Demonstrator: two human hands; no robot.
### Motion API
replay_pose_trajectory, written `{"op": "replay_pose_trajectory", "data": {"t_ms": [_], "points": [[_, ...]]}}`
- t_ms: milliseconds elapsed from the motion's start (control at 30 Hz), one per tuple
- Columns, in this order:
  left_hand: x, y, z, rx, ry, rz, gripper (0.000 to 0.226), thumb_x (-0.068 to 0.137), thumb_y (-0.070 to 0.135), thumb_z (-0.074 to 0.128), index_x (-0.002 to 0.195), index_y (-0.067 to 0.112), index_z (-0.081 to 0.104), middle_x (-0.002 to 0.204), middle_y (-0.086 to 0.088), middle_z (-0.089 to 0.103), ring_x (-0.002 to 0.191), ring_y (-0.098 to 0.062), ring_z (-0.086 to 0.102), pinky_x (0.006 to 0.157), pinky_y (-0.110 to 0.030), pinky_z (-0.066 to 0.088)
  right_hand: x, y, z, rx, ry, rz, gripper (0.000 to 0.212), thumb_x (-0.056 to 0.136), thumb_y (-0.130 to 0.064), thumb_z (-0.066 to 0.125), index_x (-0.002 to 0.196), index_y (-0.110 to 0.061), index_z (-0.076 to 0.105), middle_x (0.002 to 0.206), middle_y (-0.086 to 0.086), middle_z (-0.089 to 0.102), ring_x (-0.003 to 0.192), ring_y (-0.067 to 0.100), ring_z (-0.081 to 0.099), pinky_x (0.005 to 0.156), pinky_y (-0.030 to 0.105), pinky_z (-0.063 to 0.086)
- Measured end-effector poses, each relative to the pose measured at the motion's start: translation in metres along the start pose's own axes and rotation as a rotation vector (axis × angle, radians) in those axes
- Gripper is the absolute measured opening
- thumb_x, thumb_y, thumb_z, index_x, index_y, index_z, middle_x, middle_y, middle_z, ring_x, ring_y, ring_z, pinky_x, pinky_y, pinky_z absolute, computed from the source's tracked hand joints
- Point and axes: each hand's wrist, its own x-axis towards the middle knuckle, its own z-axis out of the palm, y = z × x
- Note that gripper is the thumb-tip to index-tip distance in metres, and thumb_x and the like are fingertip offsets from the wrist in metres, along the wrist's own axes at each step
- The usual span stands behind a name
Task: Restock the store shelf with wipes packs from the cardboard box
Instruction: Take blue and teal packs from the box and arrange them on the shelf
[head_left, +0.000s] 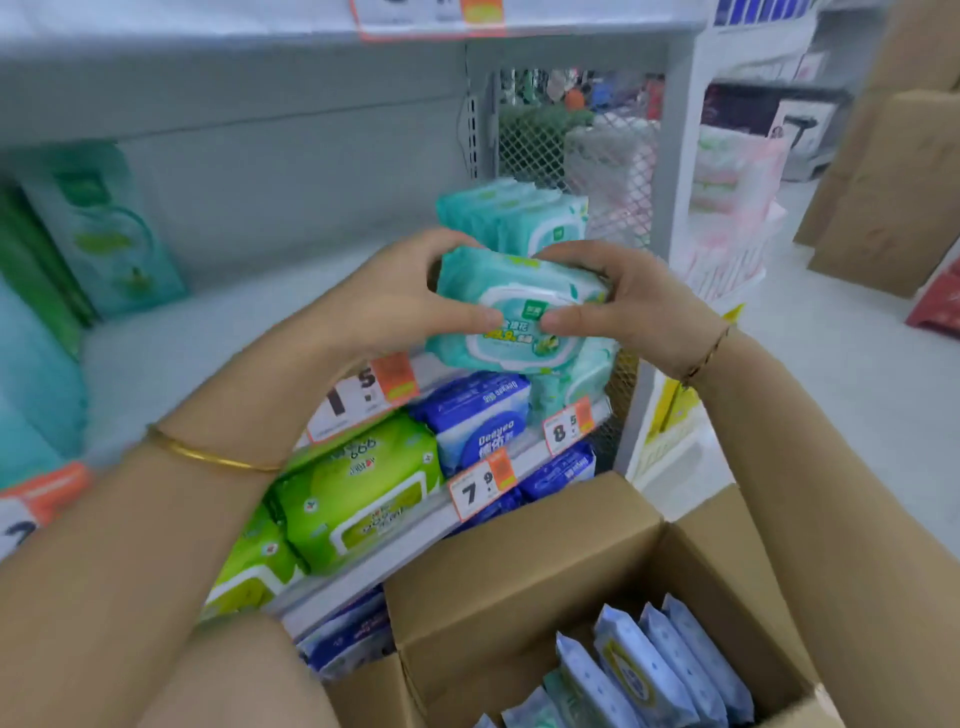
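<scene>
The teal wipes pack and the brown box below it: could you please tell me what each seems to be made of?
The teal wipes pack looks like soft, slightly glossy plastic film: it wrinkles at the ends where the left hand and right hand grip it. The brown box: matt corrugated cardboard, judging by its folded flaps.

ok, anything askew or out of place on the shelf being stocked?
Only one: a loose teal pack lies tilted at the shelf front edge, below the held pack, not stood up like the row behind. Nothing torn or spilled.
</scene>
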Motion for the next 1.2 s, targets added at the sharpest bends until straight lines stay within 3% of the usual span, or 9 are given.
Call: {"op": "replay_pose_trajectory", "data": {"t_ms": [200, 333, 400, 533, 667, 867, 1033, 1133, 1200], "points": [[0.065, -0.018, -0.064, -0.257, 0.274, -0.022, 0.024, 0.080, 0.001, 0.068, 0.100, 0.012, 0.061, 0.096, -0.005, 0.068, 0.081, -0.012, 0.064, 0.078, -0.027, 0.055, 0.098, -0.009, 0.001, -0.467, 0.364, -0.169, 0.042, 0.095, -0.018, 0.052, 0.136, -0.013, 0.046, 0.133, 0.008, 0.052, 0.120, 0.024, 0.050, 0.105, 0.036, 0.039], [0.118, -0.047, -0.087, -0.151, 0.697, -0.073, 0.021, 0.074, 0.006, 0.076, 0.086, 0.013, 0.060, 0.098, -0.012, 0.063, 0.086, -0.019, 0.059, 0.081, -0.039, 0.053, 0.142, 0.017, -0.003, -0.965, 0.238, -0.009, 0.043, 0.099, -0.028, 0.037, 0.140, -0.015, 0.040, 0.140, 0.013, 0.046, 0.128, 0.032, 0.041, 0.104, 0.039, 0.035], [0.147, -0.057, -0.090, -0.019, 0.797, -0.116, 0.035, 0.073, 0.012, 0.077, 0.103, 0.007, 0.059, 0.106, -0.013, 0.063, 0.092, -0.020, 0.060, 0.085, -0.036, 0.051, 0.151, 0.031, 0.003, -1.021, 0.261, 0.019, 0.039, 0.099, -0.031, 0.035, 0.132, -0.017, 0.051, 0.135, 0.011, 0.051, 0.124, 0.032, 0.044, 0.100, 0.037, 0.035], [0.198, -0.076, -0.080, 0.178, 0.728, -0.143, 0.052, 0.074, 0.015, 0.076, 0.119, 0.002, 0.053, 0.123, -0.014, 0.060, 0.112, -0.027, 0.057, 0.091, -0.032, 0.045, 0.156, 0.049, 0.009, -1.058, 0.404, -0.038, 0.039, 0.096, -0.033, 0.033, 0.112, -0.017, 0.064, 0.116, 0.010, 0.063, 0.109, 0.034, 0.053, 0.090, 0.035, 0.037], [0.228, -0.086, -0.057, 0.157, 0.587, -0.221, 0.052, 0.074, 0.017, 0.076, 0.120, 0.007, 0.054, 0.123, -0.010, 0.061, 0.111, -0.024, 0.058, 0.090, -0.028, 0.045, 0.157, 0.053, 0.007, -1.048, 0.406, -0.077, 0.039, 0.096, -0.034, 0.032, 0.110, -0.017, 0.065, 0.112, 0.006, 0.064, 0.107, 0.031, 0.053, 0.090, 0.034, 0.035], [0.233, -0.107, -0.041, 0.063, 0.458, -0.252, 0.019, 0.077, 0.009, 0.067, 0.094, 0.014, 0.060, 0.110, -0.015, 0.066, 0.102, -0.032, 0.063, 0.090, -0.044, 0.054, 0.158, 0.055, 0.010, -1.042, 0.492, -0.156, 0.072, 0.077, -0.045, 0.006, 0.096, -0.015, 0.068, 0.095, 0.007, 0.068, 0.092, 0.033, 0.058, 0.083, 0.034, 0.039], [0.223, -0.104, -0.044, 0.031, 0.326, -0.269, 0.042, 0.073, 0.005, 0.067, 0.114, 0.014, 0.060, 0.113, -0.014, 0.062, 0.096, -0.022, 0.057, 0.096, -0.046, 0.051, 0.158, 0.054, 0.008, -1.038, 0.423, -0.111, 0.049, 0.093, -0.037, 0.025, 0.104, -0.014, 0.066, 0.104, 0.007, 0.066, 0.100, 0.032, 0.055, 0.089, 0.034, 0.036], [0.206, -0.087, -0.045, 0.113, 0.463, -0.315, 0.062, 0.083, 0.001, 0.061, 0.140, 0.012, 0.039, 0.139, -0.015, 0.046, 0.123, -0.028, 0.049, 0.105, -0.037, 0.042, 0.156, 0.050, 0.006, -1.003, 0.365, -0.069, 0.038, 0.099, -0.034, 0.033, 0.113, -0.017, 0.063, 0.115, 0.005, 0.063, 0.110, 0.030, 0.052, 0.095, 0.033, 0.033], [0.182, -0.066, -0.038, 0.116, 0.668, -0.224, 0.057, 0.082, -0.002, 0.057, 0.136, 0.006, 0.042, 0.136, -0.019, 0.048, 0.120, -0.034, 0.052, 0.101, -0.037, 0.044, 0.150, 0.046, 0.003, -0.943, 0.340, -0.076, 0.037, 0.099, -0.035, 0.034, 0.121, -0.019, 0.060, 0.127, 0.004, 0.058, 0.117, 0.028, 0.049, 0.100, 0.032, 0.031]]}}
